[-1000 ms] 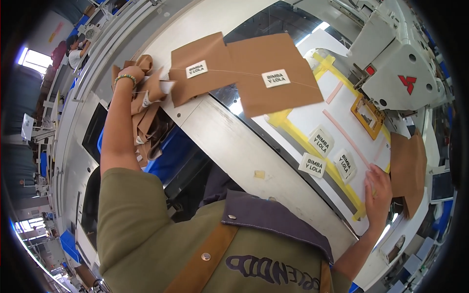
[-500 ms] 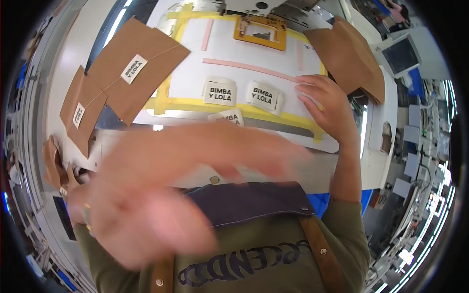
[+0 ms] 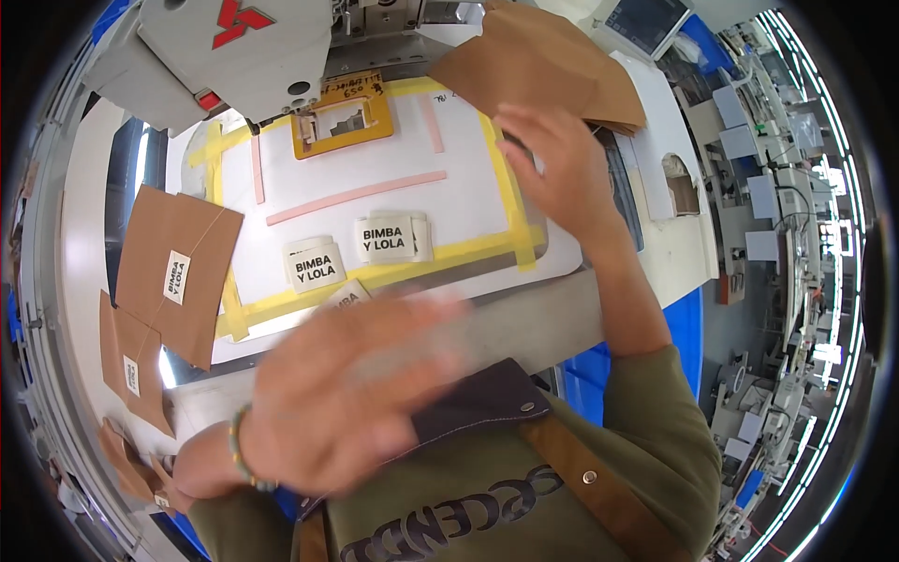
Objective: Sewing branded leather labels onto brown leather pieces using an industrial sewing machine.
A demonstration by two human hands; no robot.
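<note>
My left hand (image 3: 332, 389), a beaded bracelet at its wrist, hovers in front of my torso. Motion smears it, but its fingers look stretched and apart, with nothing seen in them. My right hand (image 3: 557, 173) is open, beside a stack of brown fabric pieces (image 3: 538, 66) at the back right; whether it touches them I cannot tell. Between my hands and the machine lies a white board (image 3: 473, 201) edged with yellow tape. Near its front edge sit two small piles of white labels (image 3: 315, 265), (image 3: 386, 238). Another label (image 3: 349, 294) is partly covered by my left hand.
A sewing machine head (image 3: 225, 61) stands at the back left, above a yellow clamp frame (image 3: 379, 131). Pink strips (image 3: 356, 198) mark the board. Brown pieces with labels on them (image 3: 145, 248) lie at the left. A screen (image 3: 646, 23) stands at the far right.
The view has turned, so the table shifts left and more of the machine shows. My right hand has left the pink strip's end and moved toward the brown stack. My left hand has drawn back.
</note>
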